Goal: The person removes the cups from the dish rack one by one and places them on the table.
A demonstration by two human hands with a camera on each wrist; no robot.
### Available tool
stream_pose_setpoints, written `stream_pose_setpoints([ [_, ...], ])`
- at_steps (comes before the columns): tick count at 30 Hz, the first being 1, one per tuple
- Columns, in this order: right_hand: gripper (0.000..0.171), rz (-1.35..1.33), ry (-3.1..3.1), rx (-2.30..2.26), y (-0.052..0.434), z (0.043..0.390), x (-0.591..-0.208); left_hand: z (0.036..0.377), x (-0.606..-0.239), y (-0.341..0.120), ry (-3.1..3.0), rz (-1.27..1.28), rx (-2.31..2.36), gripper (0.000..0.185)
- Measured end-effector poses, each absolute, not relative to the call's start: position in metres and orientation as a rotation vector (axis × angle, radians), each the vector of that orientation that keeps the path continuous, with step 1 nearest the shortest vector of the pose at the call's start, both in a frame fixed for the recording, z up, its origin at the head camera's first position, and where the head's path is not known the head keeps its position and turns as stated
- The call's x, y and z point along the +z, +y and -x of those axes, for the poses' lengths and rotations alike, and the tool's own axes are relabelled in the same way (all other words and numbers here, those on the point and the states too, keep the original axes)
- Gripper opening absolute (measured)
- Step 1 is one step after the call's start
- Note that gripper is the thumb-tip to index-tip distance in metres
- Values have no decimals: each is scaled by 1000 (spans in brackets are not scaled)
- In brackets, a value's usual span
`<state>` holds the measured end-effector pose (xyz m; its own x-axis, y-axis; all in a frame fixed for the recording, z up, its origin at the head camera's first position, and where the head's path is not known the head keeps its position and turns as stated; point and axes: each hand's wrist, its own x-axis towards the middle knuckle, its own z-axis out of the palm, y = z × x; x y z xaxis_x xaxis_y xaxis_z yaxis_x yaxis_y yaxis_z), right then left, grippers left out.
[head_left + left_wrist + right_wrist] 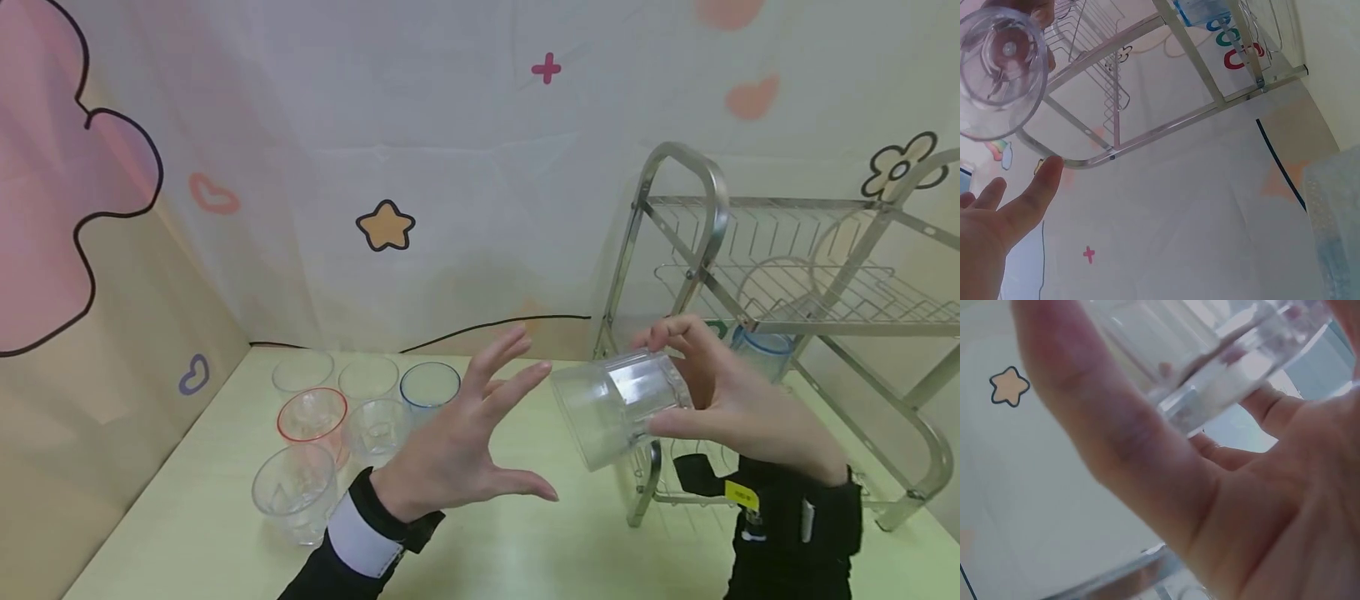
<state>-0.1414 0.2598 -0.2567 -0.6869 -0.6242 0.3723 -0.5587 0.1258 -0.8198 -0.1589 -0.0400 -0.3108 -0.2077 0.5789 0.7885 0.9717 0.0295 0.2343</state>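
Note:
My right hand (712, 392) grips a clear drinking glass (618, 404) near its thick base, thumb on the near side and fingers over the far side. The glass is tilted in mid-air, its mouth facing left. In the right wrist view, the thumb (1116, 431) lies along the base of the glass (1210, 375). Just left of the mouth, my left hand (468, 433) is held up with fingers and thumb spread, holding nothing. The left wrist view looks into the round mouth of the glass (1004, 75), above the left fingers (1029, 200).
Several clear glasses stand on the pale table (525, 550) at the left, among them a red-rimmed glass (312, 417) and a blue-rimmed glass (430, 385). A two-tier metal rack (712, 208) at the right holds clear plates (776, 283) on top and a blue-rimmed glass (763, 354) below.

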Motion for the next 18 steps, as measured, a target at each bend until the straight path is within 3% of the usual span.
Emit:
stream_pose_setpoints([
  [10, 62, 1213, 2323, -1655, 236, 143, -256, 156, -314, -32, -1802, 1534, -1036, 132],
  [18, 58, 1116, 2338, -1676, 223, 143, -256, 156, -316, -33, -1845, 1471, -1050, 124],
])
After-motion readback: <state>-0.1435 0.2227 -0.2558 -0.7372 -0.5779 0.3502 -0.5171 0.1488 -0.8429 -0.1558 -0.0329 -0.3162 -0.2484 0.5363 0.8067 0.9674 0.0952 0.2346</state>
